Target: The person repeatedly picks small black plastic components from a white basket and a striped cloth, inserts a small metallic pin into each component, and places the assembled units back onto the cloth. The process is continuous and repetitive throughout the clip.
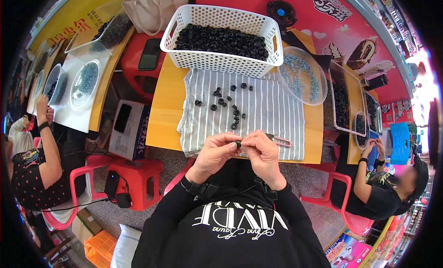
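Both my hands meet at the near edge of the striped cloth. Between the fingertips of my left hand (216, 153) is a small black ring-shaped part (238, 144), pinched by thumb and forefinger. My right hand (261, 152) closes its fingertips against the other side of that part; whether it holds a separate small piece is hidden. Several loose black parts (236, 113) lie scattered on the grey-and-white striped cloth (277, 106) ahead of my hands. Beside my right hand rests a pinkish tweezer-like tool (281, 141).
Behind the cloth stands a white perforated basket (217, 62) of black parts. To its right is a round clear lid (318, 98) with pale blue bits. A black fan (281, 13) stands behind. Co-workers sit left (39, 171) and right (385, 189); a red stool (138, 175) stands lower left.
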`<state>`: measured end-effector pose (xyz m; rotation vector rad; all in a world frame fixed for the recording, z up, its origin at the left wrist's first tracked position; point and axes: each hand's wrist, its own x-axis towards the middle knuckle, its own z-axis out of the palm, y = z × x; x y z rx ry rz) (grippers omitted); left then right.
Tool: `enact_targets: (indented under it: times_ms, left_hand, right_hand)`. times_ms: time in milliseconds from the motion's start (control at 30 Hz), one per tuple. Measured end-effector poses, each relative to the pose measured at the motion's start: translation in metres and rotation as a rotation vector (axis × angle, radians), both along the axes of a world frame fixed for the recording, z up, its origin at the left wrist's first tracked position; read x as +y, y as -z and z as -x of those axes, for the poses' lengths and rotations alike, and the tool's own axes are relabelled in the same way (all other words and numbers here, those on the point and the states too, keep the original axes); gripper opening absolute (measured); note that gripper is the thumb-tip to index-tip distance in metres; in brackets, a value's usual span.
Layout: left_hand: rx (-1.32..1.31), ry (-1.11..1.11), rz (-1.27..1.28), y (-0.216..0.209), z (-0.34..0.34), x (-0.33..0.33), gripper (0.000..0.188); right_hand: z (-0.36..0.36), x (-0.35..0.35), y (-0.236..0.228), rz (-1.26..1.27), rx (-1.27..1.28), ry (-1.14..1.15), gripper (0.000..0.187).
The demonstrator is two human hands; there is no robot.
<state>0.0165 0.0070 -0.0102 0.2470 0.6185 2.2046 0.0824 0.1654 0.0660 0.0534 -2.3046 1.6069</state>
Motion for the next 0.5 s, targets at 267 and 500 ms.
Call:
enact_targets:
  times_ms: [267, 500]
  left_hand:
    - [0.006, 0.017, 0.029, -0.002, 0.001, 0.000, 0.032]
    - [0.066, 0.075, 0.047, -0.008, 0.004, -0.005, 0.044]
  right_hand:
    - [0.001, 0.010, 0.001, 0.429, -0.257, -0.139, 0.023]
    - [0.004, 0.030, 0.002, 0.364, -0.519, -0.367, 0.031]
